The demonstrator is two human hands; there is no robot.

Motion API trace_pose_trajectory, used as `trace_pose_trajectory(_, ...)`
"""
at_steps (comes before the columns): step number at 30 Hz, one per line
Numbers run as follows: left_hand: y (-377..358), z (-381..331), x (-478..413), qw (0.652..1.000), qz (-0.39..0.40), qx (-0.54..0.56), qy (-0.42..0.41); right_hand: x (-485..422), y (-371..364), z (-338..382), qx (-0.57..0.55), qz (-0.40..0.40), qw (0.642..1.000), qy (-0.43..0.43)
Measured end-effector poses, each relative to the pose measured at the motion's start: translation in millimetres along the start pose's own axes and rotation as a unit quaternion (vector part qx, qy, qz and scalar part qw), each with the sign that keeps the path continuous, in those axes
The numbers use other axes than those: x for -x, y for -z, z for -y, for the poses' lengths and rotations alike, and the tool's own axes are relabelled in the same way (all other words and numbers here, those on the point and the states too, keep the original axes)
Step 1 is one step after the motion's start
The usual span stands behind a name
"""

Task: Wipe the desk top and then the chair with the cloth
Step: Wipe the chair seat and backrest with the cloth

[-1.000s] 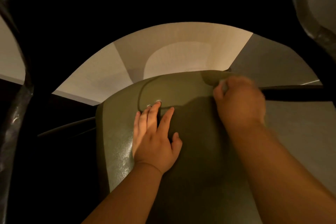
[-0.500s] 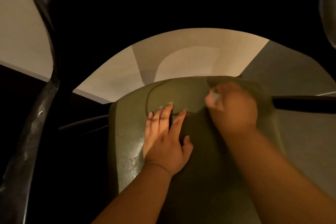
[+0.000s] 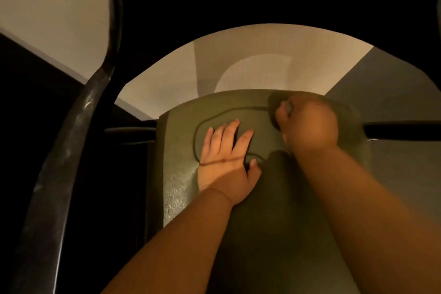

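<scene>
1. Two hands are on the olive-green padded surface of the chair [image 3: 181, 174], with both bare forearms reaching in from the bottom of the view.
2. Left hand [image 3: 226, 162]: it lies flat, palm down, on the middle of the pad. Its fingers are straight and slightly spread, its thumb is out to the side, and it holds nothing.
3. Right hand [image 3: 307, 124]: it is curled into a loose fist near the pad's far right corner and is blurred.
4. Cloth [image 3: 289, 108]: only a small grey patch shows at the top of the right hand, between thumb and curled fingers, which grip it. The rest is hidden inside the hand. It sits low over the pad by the far edge, but the blur makes it impossible to tell whether it touches the pad.
5. A thin dark curved line [image 3: 198, 136] loops over the pad and crosses the back of the left hand; I cannot tell whether it is a cord or a shadow.
6. A glossy black curved frame [image 3: 71, 150] rises at the left, well apart from both hands.
7. Beyond the pad's far edge lies a pale floor [image 3: 250, 59], and a dark bar [image 3: 401, 129] runs out to the right.
</scene>
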State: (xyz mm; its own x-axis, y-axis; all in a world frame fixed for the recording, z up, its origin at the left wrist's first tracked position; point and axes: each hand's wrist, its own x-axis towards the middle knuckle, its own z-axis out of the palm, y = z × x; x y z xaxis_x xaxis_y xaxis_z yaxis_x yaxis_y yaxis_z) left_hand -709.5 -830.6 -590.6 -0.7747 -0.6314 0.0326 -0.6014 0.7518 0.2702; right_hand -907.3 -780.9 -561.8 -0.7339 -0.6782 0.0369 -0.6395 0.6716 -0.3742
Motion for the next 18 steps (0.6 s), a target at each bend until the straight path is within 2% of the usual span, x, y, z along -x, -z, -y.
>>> trace_pose_trajectory(3, 0.4, -2.1, -1.5, 1.0, -0.005, 0.021, 0.006, 62.0, -1.0, 3.9, 0.008, 0.05, 0.996, 0.077)
trace_pose_trajectory(5, 3.6, -1.5, -0.8, 0.999, 0.006, 0.03, 0.018, 95.6, 4.3, 6.0, 0.004, 0.081, 0.993, 0.09)
trace_pose_trajectory(9, 24.1, 0.1, 32.2, 0.987, 0.06, 0.056, 0.141, 142.2, 13.2, 10.3, -0.033, 0.115, 0.991, 0.063)
trace_pose_trajectory(10, 31.3, 1.2, 50.1, 0.982, 0.08, 0.061, 0.157, 146.4, 19.4, 11.4, -0.047, 0.141, 0.987, 0.055)
trace_pose_trajectory(12, 49.0, 6.6, 87.2, 0.976, 0.141, 0.057, 0.159, 153.3, 33.3, 14.8, -0.068, 0.244, 0.967, 0.015)
trace_pose_trajectory(14, 62.9, 16.3, 118.9, 0.969, 0.193, 0.045, 0.146, 153.5, 49.0, 30.3, -0.112, 0.322, 0.938, -0.062)
trace_pose_trajectory(16, 80.9, 17.0, 148.5, 0.961, 0.216, 0.051, 0.163, 157.9, 56.8, 43.6, -0.211, 0.326, 0.91, -0.148)
trace_pose_trajectory(18, 99.7, 16.0, 172.9, 0.955, 0.209, 0.073, 0.198, 161.7, 72.4, 64.6, -0.23, 0.344, 0.897, -0.156)
